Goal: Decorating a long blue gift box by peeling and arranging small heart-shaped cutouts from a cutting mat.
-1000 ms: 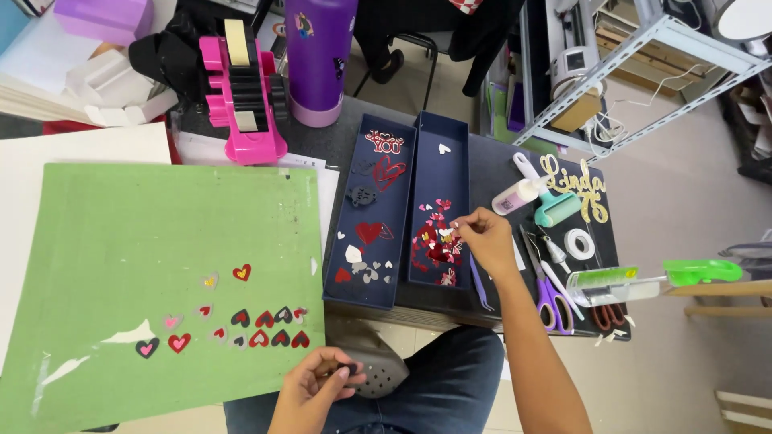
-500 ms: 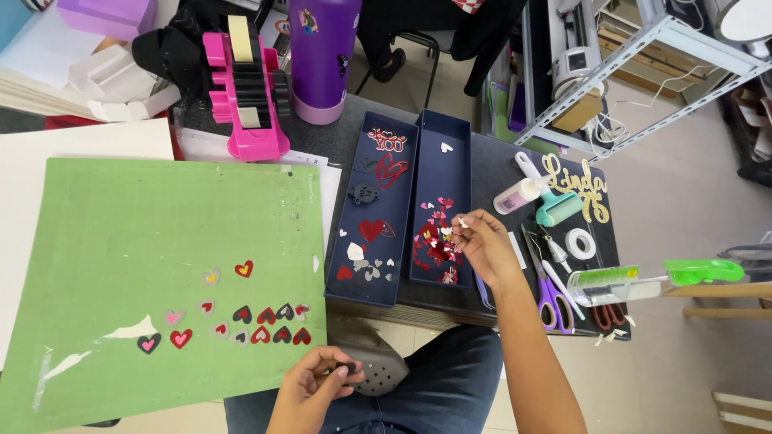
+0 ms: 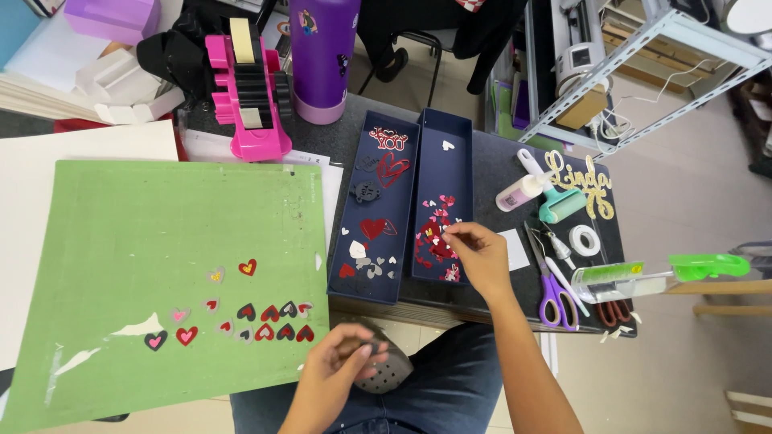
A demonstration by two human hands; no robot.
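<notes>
On the left I see the green mat (image 3: 161,265) with small paper hearts (image 3: 265,312) stuck in rows near its lower edge, red, black and pink ones. Behind it stand a pink tape dispenser (image 3: 249,88) and a purple bottle (image 3: 324,56).

My left hand (image 3: 342,374) is low, just off the front edge of the mat, above my lap. Its fingers are curled and pinch something small and dark; I cannot tell what exactly it is.

Next come two dark blue trays side by side. The left tray (image 3: 347,265) holds bigger hearts and some white bits. The right tray (image 3: 465,137) holds a pile of small red hearts (image 3: 430,241). My right hand (image 3: 478,253) is over this pile, with thumb and finger closed on one tiny piece at the fingertips.

To do this well, I think I should lift only one piece, with a light pinch so the thin paper does not bend, and keep the hand over the tray until the piece is sure.

Further right lie scissors (image 3: 553,293), a glue bottle (image 3: 519,191) and a tape ring (image 3: 585,239).
</notes>
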